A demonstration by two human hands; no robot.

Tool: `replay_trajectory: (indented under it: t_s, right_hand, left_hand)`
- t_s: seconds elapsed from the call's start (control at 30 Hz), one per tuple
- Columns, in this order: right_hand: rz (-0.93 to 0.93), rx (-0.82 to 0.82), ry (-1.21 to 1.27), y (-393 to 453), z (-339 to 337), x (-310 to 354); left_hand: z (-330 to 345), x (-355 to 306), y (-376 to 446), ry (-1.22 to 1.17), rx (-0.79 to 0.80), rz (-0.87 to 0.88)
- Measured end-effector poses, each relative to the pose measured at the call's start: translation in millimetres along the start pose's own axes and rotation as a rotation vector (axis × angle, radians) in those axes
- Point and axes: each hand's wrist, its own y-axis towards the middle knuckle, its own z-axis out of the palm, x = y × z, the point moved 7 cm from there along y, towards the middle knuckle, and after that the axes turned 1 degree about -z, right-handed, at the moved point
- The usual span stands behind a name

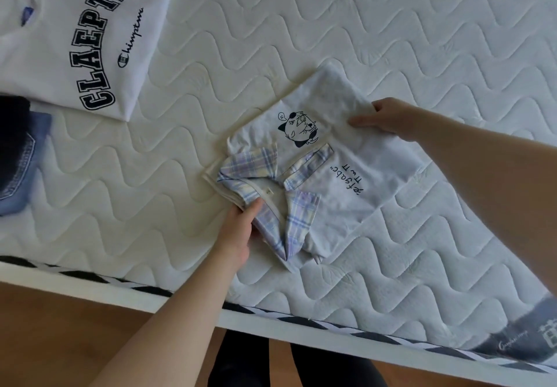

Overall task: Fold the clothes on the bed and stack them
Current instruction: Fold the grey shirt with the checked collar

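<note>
A folded white shirt (pixel 340 172) with a plaid collar, a plaid pocket trim and a black cat drawing lies on the quilted white mattress (pixel 301 40). My left hand (pixel 239 233) grips its collar end, the thumb on top of the folded layers and the fingers tucked under the plaid collar. My right hand (pixel 384 117) holds the far hem end, thumb on top of the cloth. A folded white sweatshirt (pixel 75 34) with large dark letters lies flat at the upper left.
A dark garment (pixel 13 127) and folded blue jeans (pixel 21 175) sit at the left edge. The mattress's near edge (pixel 271 323) runs diagonally with striped piping, with wooden floor (pixel 60 341) below it. A grey label patch (pixel 524 335) marks the mattress's lower right corner.
</note>
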Motion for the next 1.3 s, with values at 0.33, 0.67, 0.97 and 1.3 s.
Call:
replay_trajectory:
  t_s: [0.33,0.67,0.97,1.3]
  right_hand:
    - [-0.128,0.016,0.256,-35,17,3]
    - [-0.201,-0.191,0.625,-201,20,23]
    - [-0.259,-0.316,0.713,-363,47,87]
    - [-0.311,-0.374,0.814,-460,90,126]
  left_hand:
    - [15,-15,-10,-0.011,0.022,-0.035]
    - [-29,-113,-107,0.124,0.185,0.075]
    - [-86,-188,-225,0.283,0.263,0.227]
    - [-139,-231,-319,0.395,0.401,0.339]
